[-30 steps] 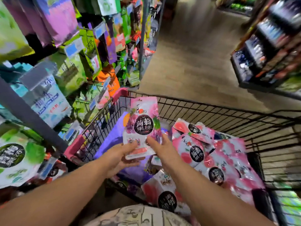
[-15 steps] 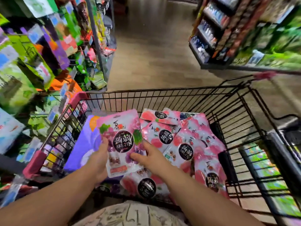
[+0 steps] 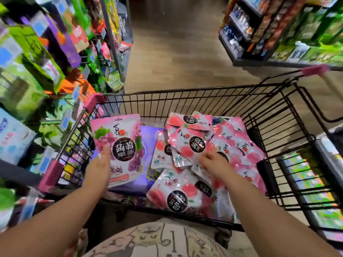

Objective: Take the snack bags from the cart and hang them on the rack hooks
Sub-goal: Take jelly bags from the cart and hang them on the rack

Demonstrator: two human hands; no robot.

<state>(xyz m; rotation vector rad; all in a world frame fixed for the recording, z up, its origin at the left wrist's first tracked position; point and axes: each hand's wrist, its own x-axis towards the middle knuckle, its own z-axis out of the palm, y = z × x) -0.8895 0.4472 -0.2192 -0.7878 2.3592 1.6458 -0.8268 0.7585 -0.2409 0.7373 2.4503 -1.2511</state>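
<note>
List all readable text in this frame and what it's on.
"蒟蒻果冻": black circle on the grape bag, held by the left hand.
Brand script above it: too stylised to read.
Peach bags in the cart: similar black circles, tilted and blurred, unreadable.
Shelf price tags: blurred, unreadable.

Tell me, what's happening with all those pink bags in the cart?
A person is stocking snacks from a shopping cart. Their left-hand grip holds a pink-and-purple grape snack bag upright above the cart's left side, beside the rack of hanging snacks. It is not on a hook yet. The right-hand grip reaches down onto the pile of pink snack bags lying in the cart; it is too blurred to tell whether it has caught one.
</note>
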